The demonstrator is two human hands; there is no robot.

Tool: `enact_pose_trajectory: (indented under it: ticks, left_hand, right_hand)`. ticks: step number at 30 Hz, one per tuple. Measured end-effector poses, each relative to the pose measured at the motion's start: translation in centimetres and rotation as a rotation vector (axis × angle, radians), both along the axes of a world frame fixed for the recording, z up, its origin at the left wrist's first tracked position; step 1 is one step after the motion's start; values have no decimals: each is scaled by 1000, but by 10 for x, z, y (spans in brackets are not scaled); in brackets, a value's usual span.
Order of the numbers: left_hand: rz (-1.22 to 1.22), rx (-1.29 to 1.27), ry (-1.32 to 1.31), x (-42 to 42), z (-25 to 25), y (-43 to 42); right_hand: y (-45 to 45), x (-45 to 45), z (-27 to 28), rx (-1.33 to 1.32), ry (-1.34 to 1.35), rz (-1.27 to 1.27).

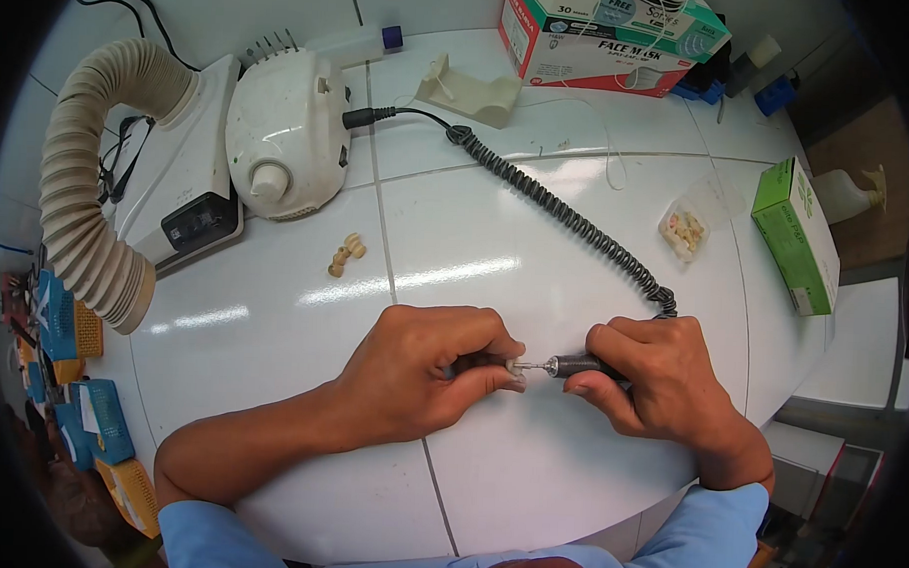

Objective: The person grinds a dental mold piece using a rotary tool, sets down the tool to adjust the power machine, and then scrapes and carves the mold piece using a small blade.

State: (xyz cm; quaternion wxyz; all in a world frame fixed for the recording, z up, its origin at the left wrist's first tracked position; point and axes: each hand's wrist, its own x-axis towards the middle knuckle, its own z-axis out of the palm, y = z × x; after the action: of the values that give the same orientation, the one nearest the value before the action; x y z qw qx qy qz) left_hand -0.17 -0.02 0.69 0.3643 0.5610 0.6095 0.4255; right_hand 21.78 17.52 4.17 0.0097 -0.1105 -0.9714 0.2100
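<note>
My left hand [432, 368] pinches a tiny pale piece [515, 366] between thumb and forefinger; most of it is hidden by the fingertips. Wrapped round a dark rotary handpiece [576, 365] is my right hand [657, 376], its metal tip pointing left and meeting or nearly meeting the piece. From the handpiece a black coiled cord [567, 213] runs up and left to a white control unit [285, 133] with a round knob. Several small tooth-coloured pieces [346, 254] lie on the white tiled table [271, 378], beyond my left hand.
A ribbed hose [73, 171] arches at the left beside a white device with a dark panel [198, 222]. Face mask boxes [603, 49] stand at the back, a green box [797, 236] at the right. A clear bag [685, 232] holds small pieces. Baskets [104, 417] are at far left.
</note>
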Motion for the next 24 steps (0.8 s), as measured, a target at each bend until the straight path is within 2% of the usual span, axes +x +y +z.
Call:
enact_pose_trajectory:
  ticks: [17,19,24]
  left_hand:
    - [15,55,-32,0,-4,3]
    - [22,107,-29,-1,-4,3]
    - [23,135,-74,0,-8,5]
  right_hand:
    - [-1,2,0,64,2,13]
    - [2,2,2,-80,19,-4]
    - [-5,-2,15,-189,18,-81]
